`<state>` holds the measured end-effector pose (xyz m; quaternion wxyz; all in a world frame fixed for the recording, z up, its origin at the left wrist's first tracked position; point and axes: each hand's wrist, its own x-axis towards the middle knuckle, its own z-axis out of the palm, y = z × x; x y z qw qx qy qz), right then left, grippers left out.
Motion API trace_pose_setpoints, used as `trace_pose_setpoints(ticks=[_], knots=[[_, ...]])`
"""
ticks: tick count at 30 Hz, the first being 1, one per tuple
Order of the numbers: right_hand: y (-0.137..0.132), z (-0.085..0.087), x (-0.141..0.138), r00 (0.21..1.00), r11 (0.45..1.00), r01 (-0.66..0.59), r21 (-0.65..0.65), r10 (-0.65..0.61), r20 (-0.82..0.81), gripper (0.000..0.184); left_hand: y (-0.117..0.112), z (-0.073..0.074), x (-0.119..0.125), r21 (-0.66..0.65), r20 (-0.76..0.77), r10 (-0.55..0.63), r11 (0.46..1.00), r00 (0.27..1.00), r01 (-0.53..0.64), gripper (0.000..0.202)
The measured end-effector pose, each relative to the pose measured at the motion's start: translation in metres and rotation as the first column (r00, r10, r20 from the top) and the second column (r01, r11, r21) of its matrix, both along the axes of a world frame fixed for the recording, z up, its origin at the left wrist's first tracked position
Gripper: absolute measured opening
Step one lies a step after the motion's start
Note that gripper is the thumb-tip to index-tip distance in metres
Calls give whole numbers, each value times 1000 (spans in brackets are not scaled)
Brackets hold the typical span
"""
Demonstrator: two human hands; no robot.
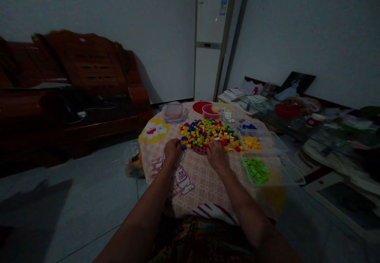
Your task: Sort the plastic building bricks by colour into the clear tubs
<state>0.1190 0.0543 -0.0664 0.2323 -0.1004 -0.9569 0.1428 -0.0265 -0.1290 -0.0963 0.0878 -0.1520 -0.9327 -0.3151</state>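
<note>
The heap of small plastic bricks [208, 132] lay at the middle of the cloth-covered table [208, 190]. Red, yellow, blue and green pieces were mixed in it, and its long axis ran left to right. A dark red studded plate [199, 149] touched its near edge, between the 2 hands.

The left hand [172, 149] was curled at the heap's near left corner; whether it pinched a brick could not be told. The right hand [216, 155] lay palm down, fingers stretched flat to the nearest bricks, grasping nothing that showed.

Right of the heap stood 3 clear rectangular tubs: blue bricks [248, 126] farthest, yellow bricks [252, 142] in the middle and green bricks [257, 171] nearest. Beyond the heap stood a round red bowl [210, 112] and, to its left, a red-lidded box [174, 112]. The cloth was checked, with cartoon prints.
</note>
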Motion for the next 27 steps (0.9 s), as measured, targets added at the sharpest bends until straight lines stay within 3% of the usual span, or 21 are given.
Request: trace_pose_setpoints(ticks=[6, 10, 17, 23, 27], knots=[[-11, 8, -44, 989, 987, -116, 113, 103, 109, 48, -1, -7, -3, 24, -24, 12, 1000, 1000, -11, 35], [-16, 5, -56, 962, 965, -183, 188, 136, 239, 44, -1, -9, -4, 30, -37, 2, 1000, 999, -1, 34], [-6, -10, -26, 970, 955, -208, 209, 175, 168, 34, 0, -8, -4, 12, -27, 4, 1000, 1000, -3, 35], [13, -29, 0, 994, 996, -83, 12, 84, -69, 31, 0, -10, -5, 23, -32, 9, 1000, 999, -8, 36], [20, -32, 6, 983, 998, 21, -63, -33, -183, 29, 0, -7, -3, 21, -31, 8, 1000, 999, -8, 36]])
